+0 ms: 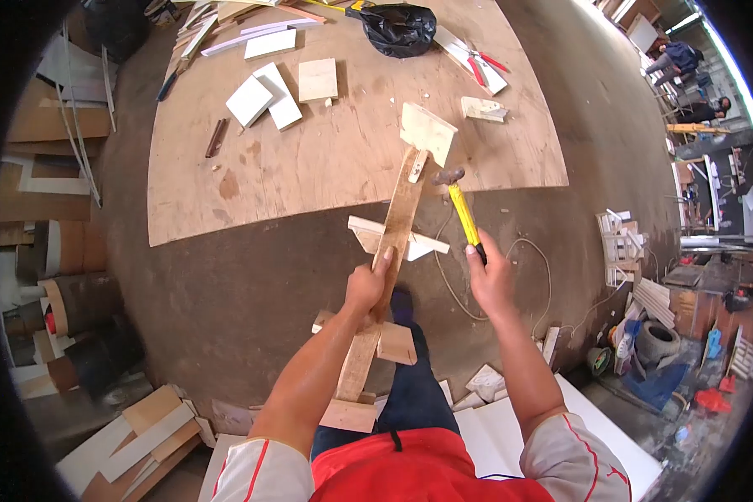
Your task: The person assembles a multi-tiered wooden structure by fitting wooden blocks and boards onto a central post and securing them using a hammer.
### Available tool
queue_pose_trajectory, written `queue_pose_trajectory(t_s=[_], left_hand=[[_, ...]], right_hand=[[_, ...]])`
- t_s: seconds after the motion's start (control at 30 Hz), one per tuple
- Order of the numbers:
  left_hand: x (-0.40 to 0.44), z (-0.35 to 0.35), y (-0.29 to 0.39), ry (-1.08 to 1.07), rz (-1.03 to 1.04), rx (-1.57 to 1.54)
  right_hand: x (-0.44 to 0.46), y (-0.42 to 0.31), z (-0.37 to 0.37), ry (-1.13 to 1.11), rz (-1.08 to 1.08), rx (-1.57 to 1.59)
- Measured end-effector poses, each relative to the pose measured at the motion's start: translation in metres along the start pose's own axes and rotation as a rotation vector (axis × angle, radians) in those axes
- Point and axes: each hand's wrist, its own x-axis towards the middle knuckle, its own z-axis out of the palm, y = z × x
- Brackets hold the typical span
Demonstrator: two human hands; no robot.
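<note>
My left hand is wrapped round the middle of a long wooden piece with several short boards fixed across it. A pale block sits at its far end, over the edge of the plywood sheet. Its near end lies close to my lap. In my right hand is a hammer with a yellow and black handle. The hammer's head is just right of the wooden piece, near its far end, with a small gap between them.
White and tan blocks, red-handled pliers, a black plastic bag and wood strips lie on the plywood. A cable loops on the floor at right. Wood scraps are stacked at left. Two people are far off at upper right.
</note>
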Motion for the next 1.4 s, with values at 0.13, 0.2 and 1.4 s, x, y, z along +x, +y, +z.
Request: queue_pose_trajectory(t_s=[0.13,0.2,1.4], left_hand=[[-0.002,0.003,0.003,-0.006,-0.033,-0.024],[0.002,0.010,-0.002,-0.005,-0.034,-0.056],[0.011,-0.027,0.003,0.148,-0.104,-0.221]], right_hand=[[0.028,0.023,0.004,0.048,-0.047,0.117],[0.052,0.025,-0.009,0.037,0.017,0.099],[0.206,0.020,0.029,-0.060,-0.140,-0.329]])
